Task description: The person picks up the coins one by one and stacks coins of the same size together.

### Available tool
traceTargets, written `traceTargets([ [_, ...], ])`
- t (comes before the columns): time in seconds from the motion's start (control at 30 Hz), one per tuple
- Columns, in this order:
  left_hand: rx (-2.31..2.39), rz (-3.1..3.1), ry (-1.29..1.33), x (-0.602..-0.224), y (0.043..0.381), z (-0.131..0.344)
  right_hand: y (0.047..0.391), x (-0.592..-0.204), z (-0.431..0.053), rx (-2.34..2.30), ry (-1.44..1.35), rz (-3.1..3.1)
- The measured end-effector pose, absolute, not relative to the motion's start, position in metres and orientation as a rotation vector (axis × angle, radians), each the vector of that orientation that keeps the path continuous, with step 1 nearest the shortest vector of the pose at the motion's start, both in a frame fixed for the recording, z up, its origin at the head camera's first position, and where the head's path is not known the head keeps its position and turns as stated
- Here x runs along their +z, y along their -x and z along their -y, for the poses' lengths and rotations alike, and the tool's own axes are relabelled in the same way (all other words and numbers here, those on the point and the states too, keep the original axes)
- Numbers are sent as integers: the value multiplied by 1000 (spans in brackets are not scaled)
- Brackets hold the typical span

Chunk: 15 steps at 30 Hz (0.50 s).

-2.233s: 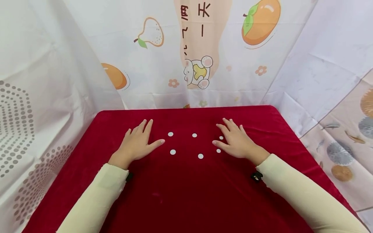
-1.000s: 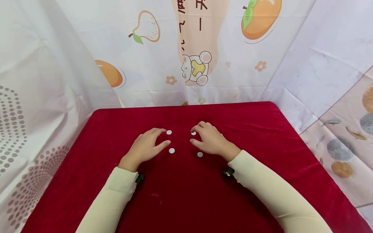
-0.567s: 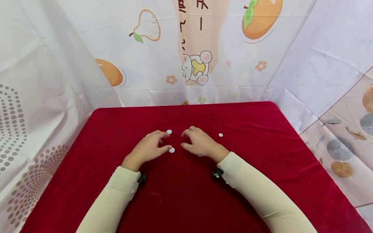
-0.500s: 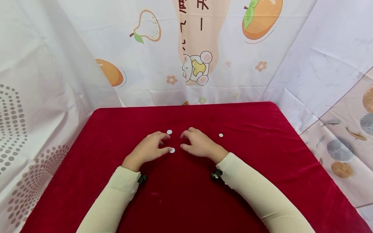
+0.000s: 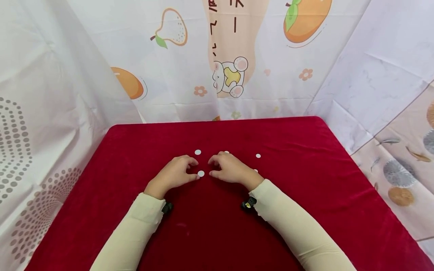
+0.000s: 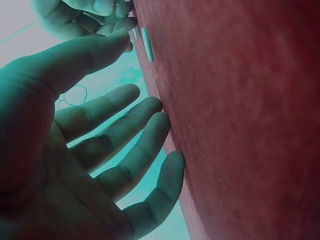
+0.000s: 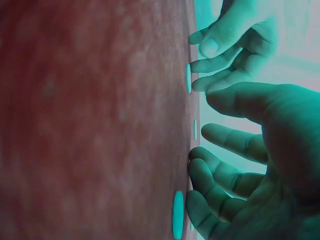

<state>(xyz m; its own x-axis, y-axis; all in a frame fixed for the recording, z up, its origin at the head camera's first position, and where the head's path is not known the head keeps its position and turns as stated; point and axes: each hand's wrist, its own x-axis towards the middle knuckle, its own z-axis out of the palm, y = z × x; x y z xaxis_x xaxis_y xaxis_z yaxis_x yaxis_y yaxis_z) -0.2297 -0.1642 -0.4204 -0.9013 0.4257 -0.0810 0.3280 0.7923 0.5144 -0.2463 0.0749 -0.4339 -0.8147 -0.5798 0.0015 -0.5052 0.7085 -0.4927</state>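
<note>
Small flat white discs lie spread on a red cloth. Near the middle, my left hand (image 5: pixel 174 173) hovers low with loosely bent fingers and holds nothing. Its thumb tip is right at the near-left disc (image 5: pixel 201 173), and its fingertips sit just below the far-left disc (image 5: pixel 198 152). Facing it, my right hand (image 5: pixel 230 168) also has relaxed, bent fingers around no object. Behind its knuckles peeks the far-middle disc (image 5: pixel 226 152); the near-middle one is hidden under this hand. In the right wrist view a disc (image 7: pixel 178 215) lies beside the fingertips.
On the right lie the far-right disc (image 5: pixel 258 156) and another disc (image 5: pixel 255 171) partly covered by the right wrist. The red cloth (image 5: pixel 210 233) covers the table. A printed white curtain (image 5: pixel 142 45) hangs behind the far edge, with more curtains at both sides.
Both hands have come inward from wide apart, the right one travelling further left, and their spread fingers have bent. Lately they have drifted slightly nearer. The discs keep their layout.
</note>
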Motion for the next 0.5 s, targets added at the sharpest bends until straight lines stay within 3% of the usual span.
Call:
traceTargets([
  [0.5, 616, -2810, -552, -419, 225, 155, 242, -433, -72, -755, 853, -2707],
])
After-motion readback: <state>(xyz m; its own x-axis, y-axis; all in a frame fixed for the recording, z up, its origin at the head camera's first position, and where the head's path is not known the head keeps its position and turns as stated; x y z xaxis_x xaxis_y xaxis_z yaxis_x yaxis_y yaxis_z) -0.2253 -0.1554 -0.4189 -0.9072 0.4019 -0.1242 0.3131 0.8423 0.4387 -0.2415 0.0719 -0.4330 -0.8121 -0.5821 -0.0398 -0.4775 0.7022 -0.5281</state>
